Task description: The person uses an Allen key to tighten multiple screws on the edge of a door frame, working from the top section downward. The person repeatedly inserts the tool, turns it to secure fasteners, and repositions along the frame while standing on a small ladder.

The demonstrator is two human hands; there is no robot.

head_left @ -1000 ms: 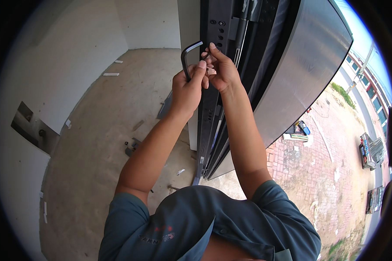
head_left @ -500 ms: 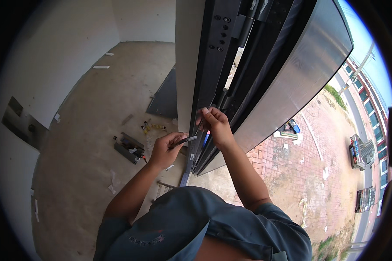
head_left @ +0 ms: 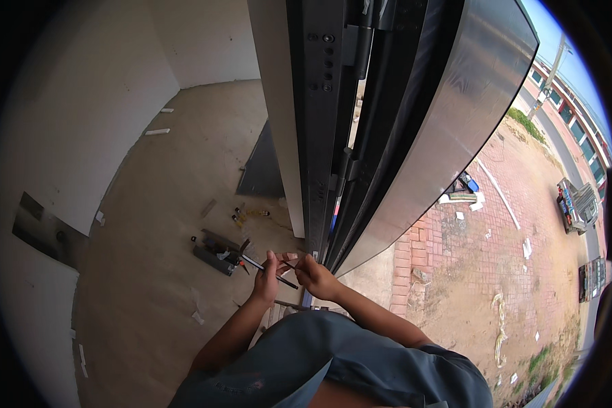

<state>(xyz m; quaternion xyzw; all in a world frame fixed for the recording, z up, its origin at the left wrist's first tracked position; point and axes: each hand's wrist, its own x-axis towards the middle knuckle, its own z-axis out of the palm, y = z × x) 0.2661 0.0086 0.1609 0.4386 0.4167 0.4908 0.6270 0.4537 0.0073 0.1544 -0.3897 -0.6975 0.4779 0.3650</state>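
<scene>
Both my hands are close together, low in front of the dark door frame (head_left: 314, 136). My left hand (head_left: 268, 277) is closed on a slim dark tool (head_left: 253, 262) with a pale shine along it and a short bent end; its exact kind is unclear. Beside it, fingertips almost meeting, my right hand (head_left: 316, 277) is pinched shut on a small thin piece too small to name. Above the hands, the frame carries a column of screw holes (head_left: 328, 62) and a dark hinge (head_left: 364, 51). The brushed grey door leaf (head_left: 442, 136) stands swung out to the right.
On the indoor floor lie an open toolbox (head_left: 217, 253), yellow-capped small items (head_left: 241, 216) and a dark panel (head_left: 262, 166). A metal bar or rung (head_left: 289, 305) shows just before my body. Outside are brick paving (head_left: 469, 231), scattered litter and parked vehicles (head_left: 578, 206).
Both hands have come down from the door frame toward my body and drawn together. The slim tool in my left hand has turned, its bent end now pointing up and left.
</scene>
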